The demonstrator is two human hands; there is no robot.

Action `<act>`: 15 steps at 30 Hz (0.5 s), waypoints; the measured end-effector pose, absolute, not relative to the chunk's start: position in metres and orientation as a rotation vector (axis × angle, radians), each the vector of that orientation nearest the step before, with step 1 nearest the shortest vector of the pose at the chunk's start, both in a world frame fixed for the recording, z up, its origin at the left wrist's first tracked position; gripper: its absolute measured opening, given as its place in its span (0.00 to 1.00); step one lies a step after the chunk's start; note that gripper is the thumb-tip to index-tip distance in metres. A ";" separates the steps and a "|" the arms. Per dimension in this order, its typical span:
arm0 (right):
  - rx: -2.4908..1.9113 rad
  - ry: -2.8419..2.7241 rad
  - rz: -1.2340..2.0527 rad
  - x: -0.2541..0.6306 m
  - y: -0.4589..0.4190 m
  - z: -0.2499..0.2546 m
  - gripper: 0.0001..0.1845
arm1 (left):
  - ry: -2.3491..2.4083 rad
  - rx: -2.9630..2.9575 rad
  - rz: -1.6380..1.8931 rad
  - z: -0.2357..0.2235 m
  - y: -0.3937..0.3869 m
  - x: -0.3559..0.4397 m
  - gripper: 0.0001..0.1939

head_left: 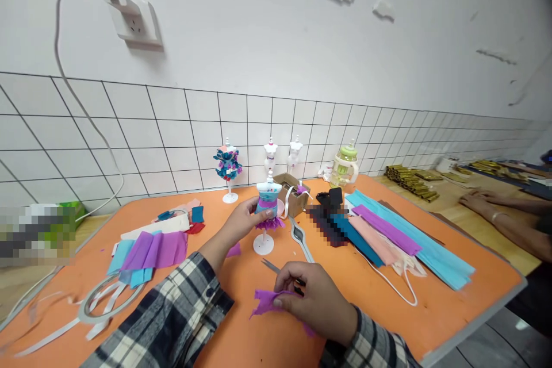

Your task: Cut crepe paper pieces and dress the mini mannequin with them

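Note:
My left hand is closed round the waist of a small white dress form, which stands upright on its round base. Blue and purple crepe paper wraps its body, with a ragged purple fringe below. Nearer to me, my right hand pinches a torn-edged piece of purple crepe paper. A pair of scissors is in the same hand, blades pointing left; most of the handles is hidden by the fingers. A purple scrap lies beside my left wrist.
Behind stand a decorated dress form, two bare ones, a cardboard box and a green-lidded bottle. Crepe strips lie right; folded crepe and a tape roll lie left. Another person's hands rest far right.

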State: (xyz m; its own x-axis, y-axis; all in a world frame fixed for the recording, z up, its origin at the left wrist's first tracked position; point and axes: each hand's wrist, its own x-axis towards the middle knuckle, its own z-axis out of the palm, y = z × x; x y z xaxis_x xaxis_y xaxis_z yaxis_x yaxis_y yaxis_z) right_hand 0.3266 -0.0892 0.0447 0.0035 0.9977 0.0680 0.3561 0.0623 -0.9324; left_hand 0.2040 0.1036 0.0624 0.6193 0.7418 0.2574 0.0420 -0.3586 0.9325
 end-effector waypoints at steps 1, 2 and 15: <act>-1.397 -1.484 0.979 0.328 -0.090 0.047 0.06 | 0.653 1.795 0.857 0.067 0.099 0.198 0.26; -1.362 -1.481 1.006 0.328 -0.091 0.049 0.08 | 0.676 1.786 0.876 0.072 0.094 0.190 0.25; -0.852 -1.737 1.495 0.250 -0.043 0.089 0.29 | 1.109 1.764 0.753 0.080 0.024 0.033 0.31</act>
State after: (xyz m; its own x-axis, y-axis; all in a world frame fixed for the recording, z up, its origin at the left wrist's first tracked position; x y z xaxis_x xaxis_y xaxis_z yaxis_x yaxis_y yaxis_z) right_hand 0.2496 -0.0430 0.0890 -0.5526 0.8296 0.0795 0.0452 0.1251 -0.9911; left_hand 0.0327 0.0237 0.0798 0.4142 0.9096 0.0330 0.3661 -0.1996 0.9089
